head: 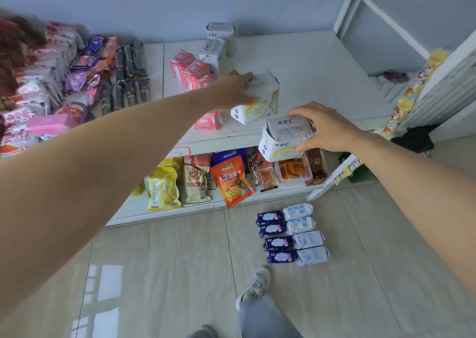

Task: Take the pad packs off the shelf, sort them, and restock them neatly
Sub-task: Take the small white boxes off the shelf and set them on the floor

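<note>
Both hands look mid-removal: the left hand (238, 90) clasps a white KMS pad pack (260, 100) on the shelf (322, 62), the right hand (327, 129) grips a stacked ABC pack (284, 136), seemingly bound next for the floor rows (293, 233).

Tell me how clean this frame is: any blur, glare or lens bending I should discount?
Head view: left-edge snack packs smear with motion blur; window glare sits on the floor tiles; wide-angle bending curves the shelf edges and stretches the forearms; both ABC packs under the left hand and right hand stay readable.
</note>
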`<state>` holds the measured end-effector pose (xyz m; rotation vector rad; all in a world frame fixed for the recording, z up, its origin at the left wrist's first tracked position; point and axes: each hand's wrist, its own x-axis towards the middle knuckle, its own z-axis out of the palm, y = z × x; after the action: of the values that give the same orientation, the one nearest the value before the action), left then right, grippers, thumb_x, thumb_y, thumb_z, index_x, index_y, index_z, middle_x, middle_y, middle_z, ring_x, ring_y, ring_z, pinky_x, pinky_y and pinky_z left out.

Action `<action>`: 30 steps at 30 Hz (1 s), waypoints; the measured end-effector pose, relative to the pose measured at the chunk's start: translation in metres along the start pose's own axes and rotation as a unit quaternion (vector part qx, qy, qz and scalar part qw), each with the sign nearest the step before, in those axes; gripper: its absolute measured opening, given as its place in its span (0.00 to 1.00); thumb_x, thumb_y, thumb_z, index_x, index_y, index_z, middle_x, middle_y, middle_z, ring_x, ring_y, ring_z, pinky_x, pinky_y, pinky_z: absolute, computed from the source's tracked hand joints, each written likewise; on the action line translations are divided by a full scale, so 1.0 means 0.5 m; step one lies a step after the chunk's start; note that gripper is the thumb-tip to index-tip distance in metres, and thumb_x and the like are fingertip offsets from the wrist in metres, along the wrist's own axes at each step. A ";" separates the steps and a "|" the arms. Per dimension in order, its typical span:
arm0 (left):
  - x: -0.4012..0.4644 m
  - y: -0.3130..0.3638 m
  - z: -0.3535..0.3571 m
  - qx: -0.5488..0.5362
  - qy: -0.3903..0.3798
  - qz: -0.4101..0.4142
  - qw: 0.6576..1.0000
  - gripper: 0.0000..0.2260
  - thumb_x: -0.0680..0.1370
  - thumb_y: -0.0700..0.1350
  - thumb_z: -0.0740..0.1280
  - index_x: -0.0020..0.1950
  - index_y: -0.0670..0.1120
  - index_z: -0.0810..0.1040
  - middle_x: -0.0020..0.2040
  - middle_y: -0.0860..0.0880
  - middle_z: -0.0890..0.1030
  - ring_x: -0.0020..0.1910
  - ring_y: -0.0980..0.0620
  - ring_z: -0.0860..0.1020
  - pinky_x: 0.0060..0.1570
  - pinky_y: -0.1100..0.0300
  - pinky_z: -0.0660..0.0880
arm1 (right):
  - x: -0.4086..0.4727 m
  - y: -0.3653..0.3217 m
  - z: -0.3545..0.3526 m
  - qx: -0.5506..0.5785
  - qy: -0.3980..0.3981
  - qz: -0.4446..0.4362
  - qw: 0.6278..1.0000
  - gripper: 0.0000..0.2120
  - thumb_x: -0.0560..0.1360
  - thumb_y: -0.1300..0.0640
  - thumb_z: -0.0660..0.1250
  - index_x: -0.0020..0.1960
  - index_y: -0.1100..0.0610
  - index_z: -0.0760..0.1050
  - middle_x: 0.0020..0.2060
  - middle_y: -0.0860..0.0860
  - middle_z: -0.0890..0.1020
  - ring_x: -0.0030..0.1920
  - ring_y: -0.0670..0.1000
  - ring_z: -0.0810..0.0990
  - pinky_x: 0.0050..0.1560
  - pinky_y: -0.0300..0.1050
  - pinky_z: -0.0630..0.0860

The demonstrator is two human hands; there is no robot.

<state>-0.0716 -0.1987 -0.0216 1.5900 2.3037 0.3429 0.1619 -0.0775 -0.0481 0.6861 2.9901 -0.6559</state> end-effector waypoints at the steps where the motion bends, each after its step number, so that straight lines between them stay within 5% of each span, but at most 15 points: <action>1: -0.025 0.004 0.009 -0.007 0.003 0.005 1.000 0.29 0.78 0.53 0.63 0.76 0.46 0.58 0.66 0.40 0.67 0.63 0.42 0.70 0.57 0.57 0.66 | -0.022 -0.008 0.009 -0.002 0.003 0.007 1.000 0.39 0.61 0.54 0.81 0.67 0.48 0.68 0.59 0.49 0.72 0.57 0.50 0.71 0.53 0.45 0.69; 10: -0.217 -0.006 0.163 -0.037 -0.008 0.052 0.998 0.32 0.79 0.56 0.61 0.77 0.45 0.54 0.68 0.40 0.65 0.65 0.40 0.66 0.66 0.50 0.66 | -0.186 -0.040 0.142 0.000 -0.029 0.053 0.998 0.41 0.56 0.55 0.83 0.66 0.52 0.71 0.56 0.50 0.74 0.55 0.49 0.72 0.53 0.43 0.68; 19: -0.268 -0.072 0.415 -0.064 -0.064 -0.024 0.996 0.32 0.77 0.54 0.65 0.76 0.46 0.56 0.67 0.40 0.65 0.65 0.38 0.65 0.63 0.41 0.67 | -0.213 0.033 0.320 0.013 -0.088 0.054 0.995 0.41 0.58 0.54 0.82 0.68 0.52 0.69 0.63 0.52 0.72 0.61 0.55 0.72 0.54 0.45 0.68; 26: -0.259 -0.145 0.663 -0.093 -0.088 -0.075 0.989 0.32 0.77 0.54 0.65 0.76 0.49 0.56 0.66 0.41 0.65 0.64 0.39 0.64 0.63 0.42 0.67 | -0.186 0.139 0.533 0.031 -0.121 0.044 0.991 0.41 0.58 0.53 0.82 0.68 0.51 0.69 0.62 0.51 0.72 0.60 0.55 0.73 0.56 0.48 0.70; 30: -0.234 -0.211 0.839 -0.102 -0.096 -0.078 0.987 0.31 0.77 0.50 0.66 0.76 0.47 0.56 0.64 0.40 0.66 0.63 0.40 0.64 0.66 0.52 0.59 | -0.163 0.206 0.716 0.041 -0.141 0.042 0.988 0.40 0.58 0.55 0.82 0.67 0.52 0.70 0.62 0.51 0.72 0.60 0.53 0.73 0.53 0.47 0.70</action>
<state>0.0406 -0.3390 -0.4319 1.2778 2.1542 0.3572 0.2473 -0.1702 -0.4078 0.6568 2.6739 -0.8013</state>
